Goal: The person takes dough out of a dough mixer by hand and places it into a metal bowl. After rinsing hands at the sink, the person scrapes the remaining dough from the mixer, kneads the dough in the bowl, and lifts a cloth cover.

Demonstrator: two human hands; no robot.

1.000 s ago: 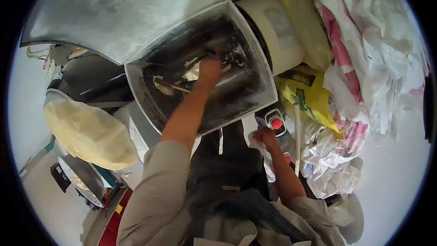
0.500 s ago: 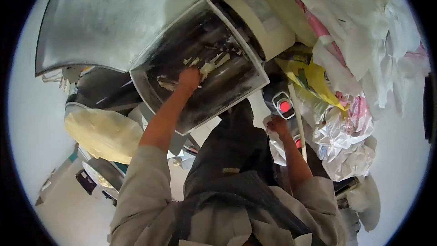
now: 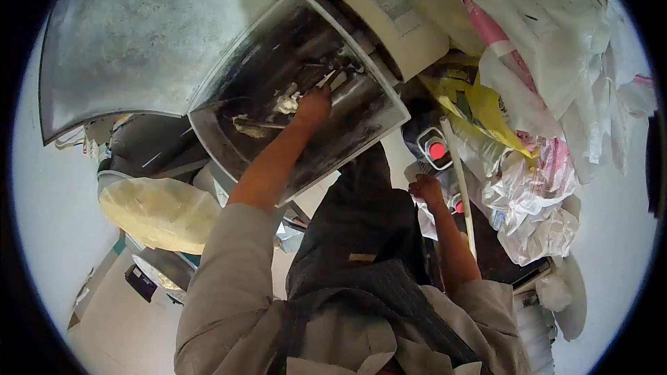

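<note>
My left hand reaches into a dark-bottomed metal bin with pale rims, fingers curled down near its floor. Past the fingertips lies a thin pale strip. A crumpled pale, dough-like lump sits just left of the hand, and a flatter pale scrap lies farther left. What the left fingers grip is hidden. My right hand is closed, beside my right thigh, with a greyish-white thing at its fingers too unclear to name. Close by is a container with a red cap.
A large grey metal panel rises behind the bin. On the right are a pale stick, a yellow bag and crumpled white plastic bags. A pale round cover is at left, and a cream cylinder behind.
My left hand has moved right within the bin, to the thin strip. The pale lump now shows left of the hand instead of right. My right hand stays beside my thigh.
</note>
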